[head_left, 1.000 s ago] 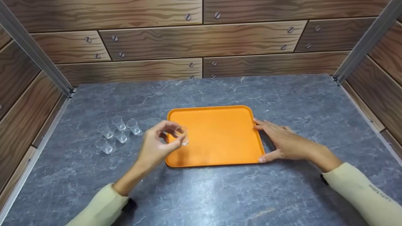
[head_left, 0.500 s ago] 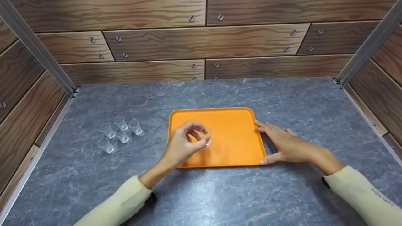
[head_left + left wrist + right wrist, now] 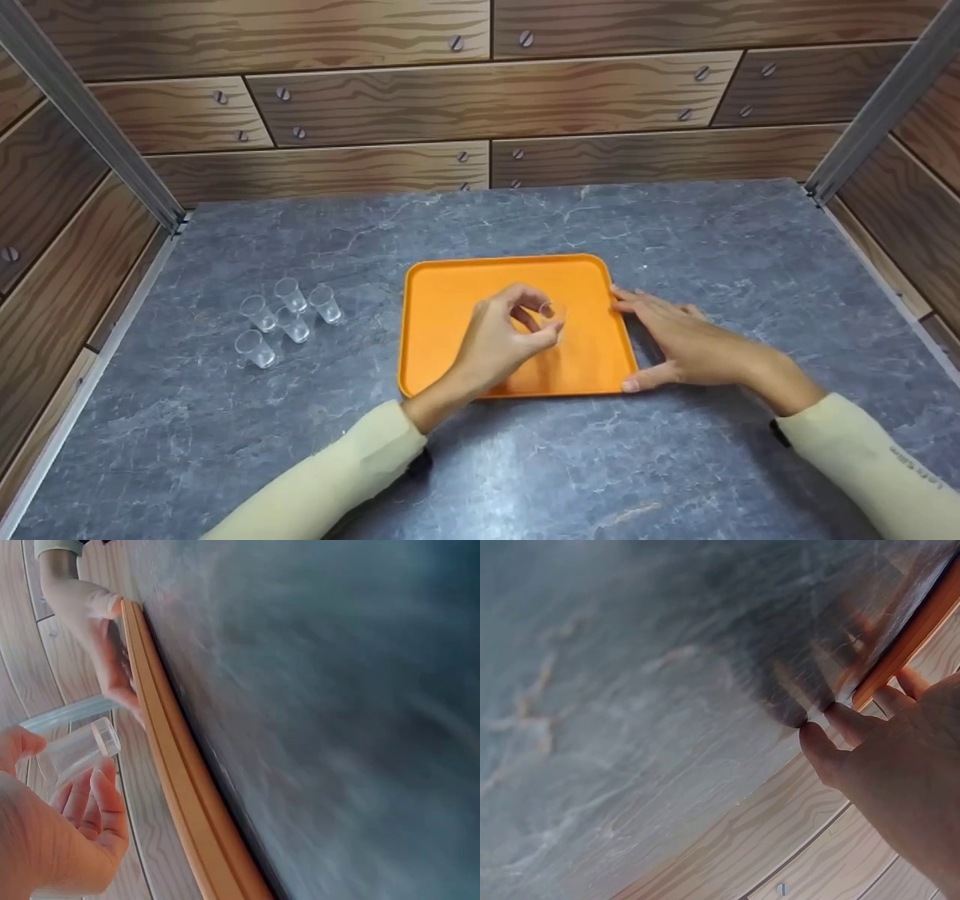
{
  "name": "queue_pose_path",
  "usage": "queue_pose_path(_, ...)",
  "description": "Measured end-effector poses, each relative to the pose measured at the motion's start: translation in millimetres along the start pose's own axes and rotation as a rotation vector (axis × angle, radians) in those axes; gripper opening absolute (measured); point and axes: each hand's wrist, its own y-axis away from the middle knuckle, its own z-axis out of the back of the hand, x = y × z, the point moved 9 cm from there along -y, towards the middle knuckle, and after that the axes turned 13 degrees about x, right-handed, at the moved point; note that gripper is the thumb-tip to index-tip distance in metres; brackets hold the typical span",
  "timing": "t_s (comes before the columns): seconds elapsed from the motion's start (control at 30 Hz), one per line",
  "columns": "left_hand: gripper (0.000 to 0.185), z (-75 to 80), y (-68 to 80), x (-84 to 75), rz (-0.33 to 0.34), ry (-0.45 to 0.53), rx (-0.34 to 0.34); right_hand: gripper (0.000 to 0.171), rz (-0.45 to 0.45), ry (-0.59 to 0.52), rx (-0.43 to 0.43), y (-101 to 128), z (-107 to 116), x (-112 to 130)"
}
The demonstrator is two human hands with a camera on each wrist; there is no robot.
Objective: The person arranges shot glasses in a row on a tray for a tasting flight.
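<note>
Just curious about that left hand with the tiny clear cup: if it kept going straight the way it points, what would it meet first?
Probably the right hand at the orange plastic tray's right rim; the left hand carries the small clear plastic cup that way, though depth is unclear.

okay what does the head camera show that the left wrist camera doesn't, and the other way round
Only the head view shows the five clear cups standing on the grey table left of the tray, the wood-panel walls, and both sleeves. Only the left wrist view shows the held cup close up, lying sideways between thumb and fingers, and the tray's rim edge-on. Both show the left hand pinching that cup above the orange tray, and the right hand resting against the tray's right edge.
</note>
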Motion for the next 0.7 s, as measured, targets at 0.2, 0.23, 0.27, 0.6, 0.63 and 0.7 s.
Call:
queue_pose_path(0.2,0.025,-10.5,-12.3,6.7,0.062,0.015,-0.018,0.111,0.005,0.002,0.004,-0.7,1.9,0.9)
queue_pose_path(0.23,0.025,-12.2,-13.9,7.7,0.071,0.013,-0.020,0.112,0.002,-0.001,0.004,-0.5,1.5,0.8)
queue_pose_path(0.27,0.024,-13.9,-15.6,8.8,0.079,0.013,-0.023,0.112,-0.001,-0.001,0.005,-0.4,1.2,0.7)
queue_pose_path(0.6,0.027,-32.6,-31.5,16.5,0.167,0.022,-0.017,0.115,-0.014,0.006,0.006,0.2,0.9,-0.7)
queue_pose_path(0.63,0.027,-34.4,-33.3,17.0,0.175,0.022,-0.014,0.115,-0.016,0.008,0.006,0.2,1.2,-0.9)
queue_pose_path(0.7,0.028,-37.4,-36.7,17.7,0.194,0.012,-0.008,0.114,-0.017,0.011,0.009,-0.5,1.6,-1.2)
